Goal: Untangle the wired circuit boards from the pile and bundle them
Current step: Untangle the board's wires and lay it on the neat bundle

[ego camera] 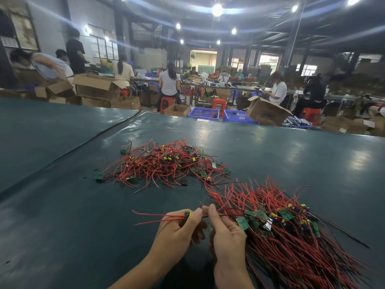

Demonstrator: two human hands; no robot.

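Head view. Hands low at centre, above dark green table (62, 205). Left hand (179, 230) pinching small circuit board (188, 214) between thumb and fingertips, its red wires (154, 217) trailing leftward. Right hand (226, 232) pinching the same board's lead just beside the left fingertips; lower fingers curled under, hidden. Tangled pile (164, 163) farther back, well apart from hands. Aligned bundle (281, 226) touching right hand, its near end cut off by frame edge. Individual board components too small to resolve. Background workers, cartons blurred.
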